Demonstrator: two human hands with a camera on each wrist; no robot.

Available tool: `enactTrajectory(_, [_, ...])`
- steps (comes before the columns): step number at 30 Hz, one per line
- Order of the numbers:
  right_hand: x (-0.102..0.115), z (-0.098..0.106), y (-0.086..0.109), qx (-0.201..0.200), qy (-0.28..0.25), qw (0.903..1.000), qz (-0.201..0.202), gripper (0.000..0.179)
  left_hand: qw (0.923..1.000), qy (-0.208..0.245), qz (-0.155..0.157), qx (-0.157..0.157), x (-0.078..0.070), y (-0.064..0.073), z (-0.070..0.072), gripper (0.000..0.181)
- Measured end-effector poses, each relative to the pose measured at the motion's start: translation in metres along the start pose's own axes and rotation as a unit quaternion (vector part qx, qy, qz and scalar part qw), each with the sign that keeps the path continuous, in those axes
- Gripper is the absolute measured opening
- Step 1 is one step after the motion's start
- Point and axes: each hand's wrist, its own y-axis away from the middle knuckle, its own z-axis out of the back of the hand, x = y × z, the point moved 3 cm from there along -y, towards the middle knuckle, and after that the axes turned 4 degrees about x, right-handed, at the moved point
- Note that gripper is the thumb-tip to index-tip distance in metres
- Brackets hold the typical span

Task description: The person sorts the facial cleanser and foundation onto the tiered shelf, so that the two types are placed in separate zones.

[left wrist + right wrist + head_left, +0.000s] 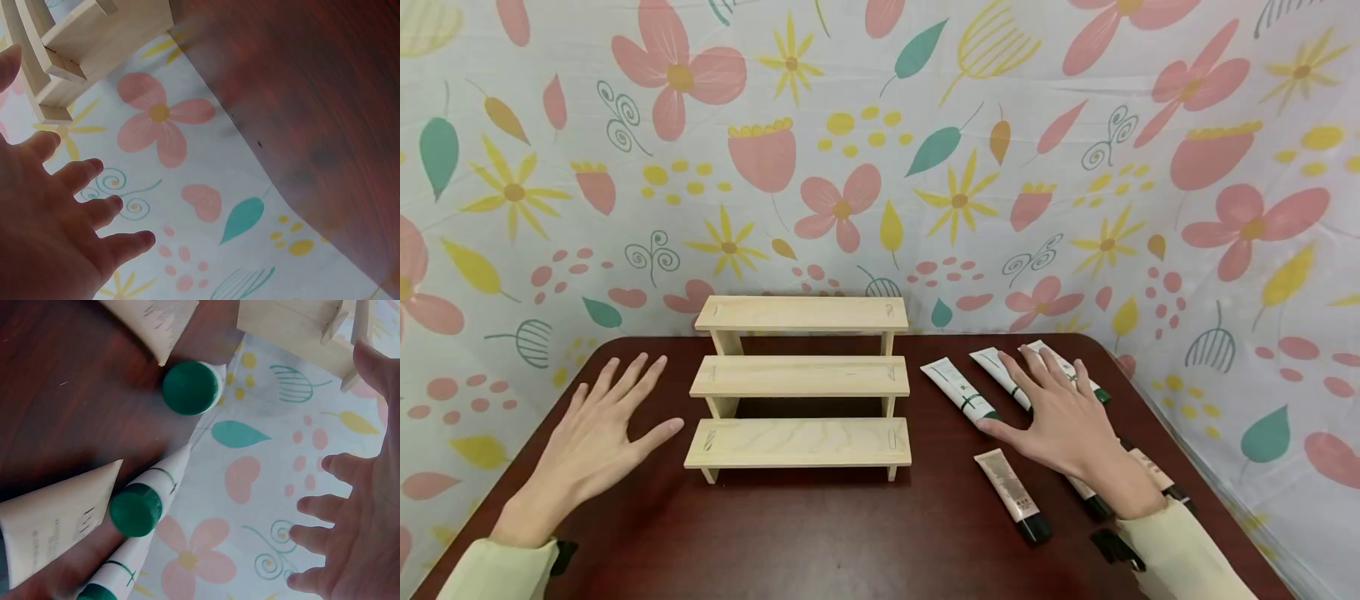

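My left hand (597,442), fingers spread and holding nothing, hovers over the table's left side, beside a three-tier wooden display stand (797,377). In the left wrist view its fingers (80,175) are straight and apart, with the stand's side at the upper left. On the right, my right hand (1063,417) is spread above several squeeze tubes and grips none. White tubes with green caps (958,387) lie behind and left of it. A beige tube with a black cap (1011,493) lies nearer the front; more beige tubes (1153,475) are partly hidden under the hand and wrist.
The dark reddish-brown table (820,533) has rounded back corners. Close behind it hangs a white cloth (850,108) printed with flowers and leaves, which also runs along both sides. The stand's three shelves carry nothing.
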Motion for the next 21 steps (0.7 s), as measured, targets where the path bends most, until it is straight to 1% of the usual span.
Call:
enactTrajectory(5, [0.005,0.0,-0.009,0.013,-0.013,0.9998,0.005,0.107,0.9992,0.039,-0.003,0.003,-0.007,-0.002,-0.003,0.097])
enactTrajectory(9, [0.006,-0.001,-0.015,0.021,-0.03,0.9991,0.018,0.106,0.9976,0.069,-0.001,0.009,-0.011,-0.005,-0.005,0.098])
enactTrajectory(13, [0.008,-0.001,-0.021,0.017,-0.043,0.9981,0.04,0.102,0.9959,0.084,0.022,0.022,-0.014,-0.007,-0.007,0.1])
enactTrajectory(16, [0.007,-0.003,-0.026,0.018,-0.05,0.9975,0.047,0.097,0.9951,0.086,0.037,0.032,-0.015,-0.007,-0.008,0.103])
enactTrajectory(18, [0.005,-0.005,-0.029,0.024,-0.056,0.9971,0.045,0.094,0.9945,0.091,0.038,0.037,-0.015,-0.008,-0.009,0.104])
enactTrajectory(21, [0.002,-0.009,-0.034,0.038,-0.075,0.9956,0.042,0.089,0.9932,0.108,0.031,0.034,-0.015,-0.008,-0.009,0.107])
